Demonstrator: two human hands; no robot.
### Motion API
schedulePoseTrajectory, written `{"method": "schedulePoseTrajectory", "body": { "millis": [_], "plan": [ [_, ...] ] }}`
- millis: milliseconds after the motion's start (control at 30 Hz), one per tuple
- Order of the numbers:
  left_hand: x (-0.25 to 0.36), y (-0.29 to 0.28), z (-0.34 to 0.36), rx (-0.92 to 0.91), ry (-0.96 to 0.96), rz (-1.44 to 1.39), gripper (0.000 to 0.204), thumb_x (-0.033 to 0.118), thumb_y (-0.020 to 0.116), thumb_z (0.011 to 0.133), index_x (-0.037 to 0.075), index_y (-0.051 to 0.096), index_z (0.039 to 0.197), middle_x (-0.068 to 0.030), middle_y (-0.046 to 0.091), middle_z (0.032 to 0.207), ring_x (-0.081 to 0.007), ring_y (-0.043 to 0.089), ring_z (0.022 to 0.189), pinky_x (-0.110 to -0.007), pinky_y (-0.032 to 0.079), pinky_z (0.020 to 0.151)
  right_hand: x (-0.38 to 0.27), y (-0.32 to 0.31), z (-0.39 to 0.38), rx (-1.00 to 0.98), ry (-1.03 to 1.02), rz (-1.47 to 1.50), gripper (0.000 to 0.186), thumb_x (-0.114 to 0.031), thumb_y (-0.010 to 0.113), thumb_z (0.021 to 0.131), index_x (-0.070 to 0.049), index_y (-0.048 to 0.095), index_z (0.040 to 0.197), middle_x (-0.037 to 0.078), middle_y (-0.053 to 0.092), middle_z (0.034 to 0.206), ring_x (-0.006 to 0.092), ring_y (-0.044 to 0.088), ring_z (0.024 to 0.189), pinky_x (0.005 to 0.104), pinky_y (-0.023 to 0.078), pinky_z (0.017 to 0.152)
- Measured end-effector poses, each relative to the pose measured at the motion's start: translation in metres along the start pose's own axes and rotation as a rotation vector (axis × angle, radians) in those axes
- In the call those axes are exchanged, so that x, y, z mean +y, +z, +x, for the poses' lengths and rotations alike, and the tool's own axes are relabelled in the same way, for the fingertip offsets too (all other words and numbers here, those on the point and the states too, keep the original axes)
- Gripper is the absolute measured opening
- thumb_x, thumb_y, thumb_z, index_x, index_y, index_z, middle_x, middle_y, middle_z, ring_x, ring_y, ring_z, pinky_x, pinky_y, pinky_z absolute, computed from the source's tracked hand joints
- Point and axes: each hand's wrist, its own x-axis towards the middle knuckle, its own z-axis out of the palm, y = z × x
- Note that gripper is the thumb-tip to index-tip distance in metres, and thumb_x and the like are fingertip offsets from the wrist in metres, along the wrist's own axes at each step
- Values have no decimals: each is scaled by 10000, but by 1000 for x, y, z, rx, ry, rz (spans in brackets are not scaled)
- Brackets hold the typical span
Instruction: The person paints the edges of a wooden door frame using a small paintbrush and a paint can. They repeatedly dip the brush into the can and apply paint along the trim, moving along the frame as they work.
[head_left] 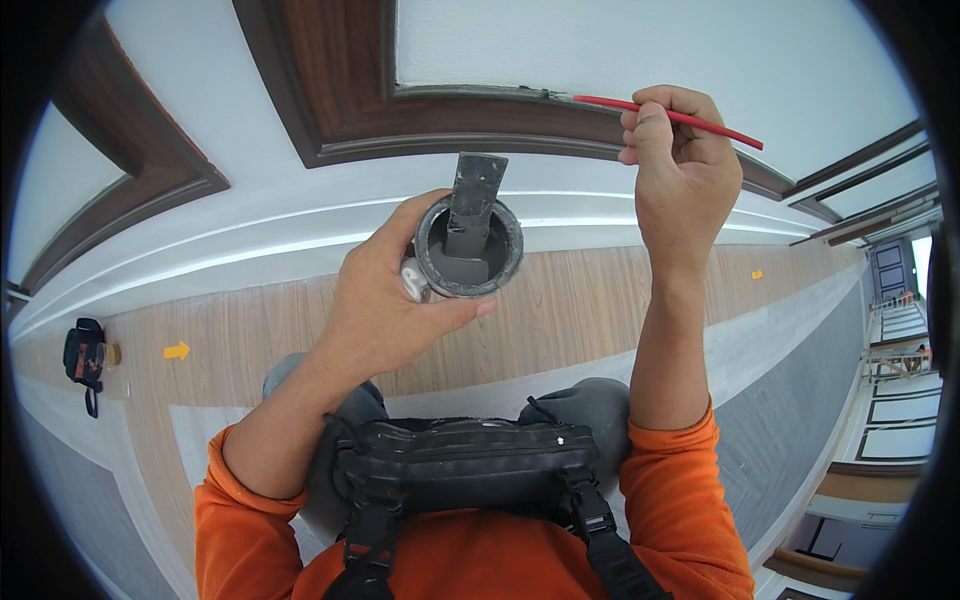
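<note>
My left hand (375,285) is wrapped round a paint can (512,245) with grey paint in it and dried smears on its rim. A dark flat strip (478,190) stands in the can and sticks up past the rim. My right hand (690,165) pinches a thin paintbrush (700,123) by its red handle. The brush's tip points left and meets the inner edge of the brown wall moulding (450,125), where it borders the white panel (600,45). Something whitish (412,280) shows between my left hand and the can; I cannot make out what.
A second brown moulding (150,130) is on the wall at left. White baseboard (300,235) runs above the wood-look floor (540,340). A dark bag (85,350) lies on the floor at far left, near a yellow arrow marker (177,350). A black pouch (460,460) sits across my lap.
</note>
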Motion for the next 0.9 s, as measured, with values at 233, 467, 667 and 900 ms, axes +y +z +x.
{"method": "schedulePoseTrajectory", "body": {
  "millis": [233,467,667,900],
  "plan": [
    [-1,-3,0,3,-15,-23,833,165,935,711,63,564,1450,-149,727,1264,-277,694,1215,-401,512,1069,11,-10,1,83,21,-154,74,-102,685,978,-69,744,1007,-3,726,810,64,665,731,213,519,678],
    [-2,-7,1,0,-20,-37,821,154,933,713,60,570,1444,-144,725,1268,-263,691,1211,-390,506,1072,20,-25,-5,232,62,-187,74,-81,665,975,-66,735,995,-2,711,830,64,615,694,224,495,638],
    [2,-3,1,6,-2,-32,816,160,934,713,46,570,1434,-143,725,1263,-257,690,1204,-385,505,1071,19,-9,-14,131,-54,-69,84,-32,648,959,-38,721,999,35,726,836,89,669,717,237,542,665],
    [1,-5,0,5,-11,-35,817,168,938,708,41,573,1427,-140,724,1259,-248,685,1202,-380,501,1071,4,20,-27,30,-167,42,100,39,677,904,-4,719,984,67,735,880,115,677,745,254,557,697]
  ]
}}
